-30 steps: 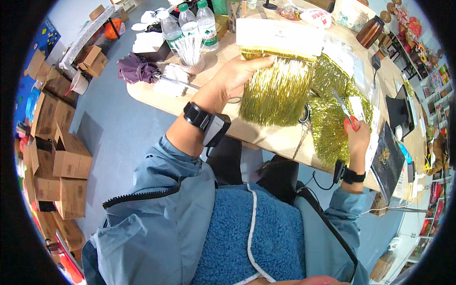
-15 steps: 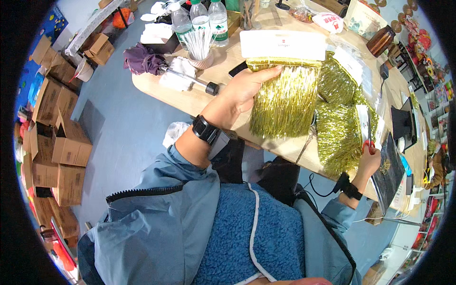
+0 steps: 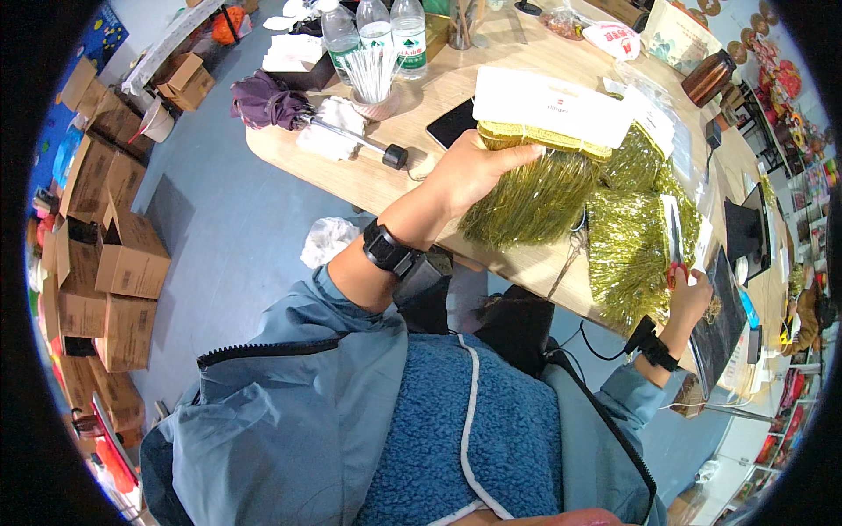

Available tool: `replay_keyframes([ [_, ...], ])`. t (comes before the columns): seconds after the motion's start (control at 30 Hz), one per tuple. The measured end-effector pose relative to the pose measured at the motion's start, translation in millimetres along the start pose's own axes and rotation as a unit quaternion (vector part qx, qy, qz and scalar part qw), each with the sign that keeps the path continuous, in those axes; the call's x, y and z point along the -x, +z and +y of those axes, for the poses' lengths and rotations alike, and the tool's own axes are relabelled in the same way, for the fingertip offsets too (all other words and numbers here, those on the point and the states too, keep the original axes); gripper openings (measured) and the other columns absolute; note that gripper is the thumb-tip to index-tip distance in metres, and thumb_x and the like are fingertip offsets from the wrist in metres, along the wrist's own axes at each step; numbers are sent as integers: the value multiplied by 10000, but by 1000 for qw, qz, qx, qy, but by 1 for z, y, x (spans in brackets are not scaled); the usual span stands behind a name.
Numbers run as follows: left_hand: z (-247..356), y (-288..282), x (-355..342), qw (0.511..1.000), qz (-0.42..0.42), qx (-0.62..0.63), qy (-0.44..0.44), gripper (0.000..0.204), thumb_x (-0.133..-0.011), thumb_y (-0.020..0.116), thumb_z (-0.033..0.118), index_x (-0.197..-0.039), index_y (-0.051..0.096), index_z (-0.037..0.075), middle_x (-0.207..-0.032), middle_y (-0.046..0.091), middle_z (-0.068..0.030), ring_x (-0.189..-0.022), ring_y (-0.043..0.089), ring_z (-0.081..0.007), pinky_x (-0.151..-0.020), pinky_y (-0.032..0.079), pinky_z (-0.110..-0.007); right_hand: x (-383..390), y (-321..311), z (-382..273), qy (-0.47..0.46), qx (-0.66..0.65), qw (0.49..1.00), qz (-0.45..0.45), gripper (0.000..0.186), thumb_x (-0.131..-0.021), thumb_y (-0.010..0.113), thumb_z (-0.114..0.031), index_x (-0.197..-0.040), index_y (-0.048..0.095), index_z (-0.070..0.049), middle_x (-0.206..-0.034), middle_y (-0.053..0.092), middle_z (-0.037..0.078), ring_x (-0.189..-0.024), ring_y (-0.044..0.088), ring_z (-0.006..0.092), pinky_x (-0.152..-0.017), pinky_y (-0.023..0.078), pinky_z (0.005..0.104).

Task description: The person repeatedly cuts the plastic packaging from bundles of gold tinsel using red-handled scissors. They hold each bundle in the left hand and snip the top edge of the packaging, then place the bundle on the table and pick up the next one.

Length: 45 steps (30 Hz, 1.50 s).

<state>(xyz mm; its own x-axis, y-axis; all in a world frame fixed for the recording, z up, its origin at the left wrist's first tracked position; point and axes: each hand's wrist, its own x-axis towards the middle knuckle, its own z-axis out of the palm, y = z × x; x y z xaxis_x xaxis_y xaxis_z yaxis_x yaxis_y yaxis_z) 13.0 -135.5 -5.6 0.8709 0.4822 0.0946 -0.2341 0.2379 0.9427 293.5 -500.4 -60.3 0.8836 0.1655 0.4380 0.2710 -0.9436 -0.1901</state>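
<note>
My left hand point(image 3: 474, 175) is closed on a bundle of gold tinsel fringe point(image 3: 535, 193), gripping the top band with the thumb in front. A white header card point(image 3: 553, 105) stands above the band, and the shiny strands hang down over the table edge. To the right, my right hand point(image 3: 690, 302) is closed around red-handled scissors point(image 3: 674, 250) with the blades pointing away from me. The scissors lie over a second gold fringe bundle point(image 3: 627, 245), which rests on the table beside the held one. Whether the blades are apart is unclear.
On the wooden table point(image 3: 333, 188) stand water bottles point(image 3: 409, 39), a cup of white sticks point(image 3: 375, 96), a purple umbrella point(image 3: 267, 101) and a dark phone point(image 3: 452, 123). A brown flask point(image 3: 707, 77) and a black stand point(image 3: 745, 228) are at right. Cardboard boxes point(image 3: 132, 263) are stacked on the left floor.
My left hand has shifted slightly right, and the fringe with its card has tilted, its right end lower. My right hand and the scissors have moved only a little.
</note>
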Motion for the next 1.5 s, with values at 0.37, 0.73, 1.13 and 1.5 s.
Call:
replay_keyframes([
  [0.37, -11, 36, 18, 990, -120, -79, 9, 413, -914, 753, 69, -1304, 635, 3, -1244, 706, -70, -1137, 640, -157, -996, 506, -324, 103, -65, -163, -123, -695, 646, -292, 753, -778, 863, -60, -1416, 468, 0, -1356, 611, 91, -1277, 551, 217, -1112, 399, 358],
  [0.73, -20, 36, 34, 947, -185, -250, -81, 419, -886, 815, 156, -1238, 666, -16, -1132, 740, -84, -1008, 645, -116, -921, 526, -299, 109, -53, -153, -47, -825, 530, -192, 415, -874, 761, -25, -1265, 631, 19, -1201, 713, 98, -1099, 664, 193, -999, 494, 341],
  [1.13, 47, 13, 8, 937, -113, -273, 187, 361, -974, 694, 176, -1291, 666, 5, -1192, 726, -109, -1047, 686, -183, -936, 533, -299, 90, -41, -104, 28, -850, 490, -191, 660, -968, 694, -367, -1488, 446, -45, -1472, 536, 106, -1326, 524, 290, -1124, 414, 470],
  [1.5, 39, 76, 5, 985, -150, -32, 74, 271, -994, 692, 230, -1148, 732, 11, -1015, 729, -32, -940, 644, -86, -845, 505, -241, 96, -43, -118, 24, -836, 499, -228, 676, -955, 713, -335, -1492, 436, -30, -1461, 547, 121, -1328, 527, 291, -1133, 401, 472],
])
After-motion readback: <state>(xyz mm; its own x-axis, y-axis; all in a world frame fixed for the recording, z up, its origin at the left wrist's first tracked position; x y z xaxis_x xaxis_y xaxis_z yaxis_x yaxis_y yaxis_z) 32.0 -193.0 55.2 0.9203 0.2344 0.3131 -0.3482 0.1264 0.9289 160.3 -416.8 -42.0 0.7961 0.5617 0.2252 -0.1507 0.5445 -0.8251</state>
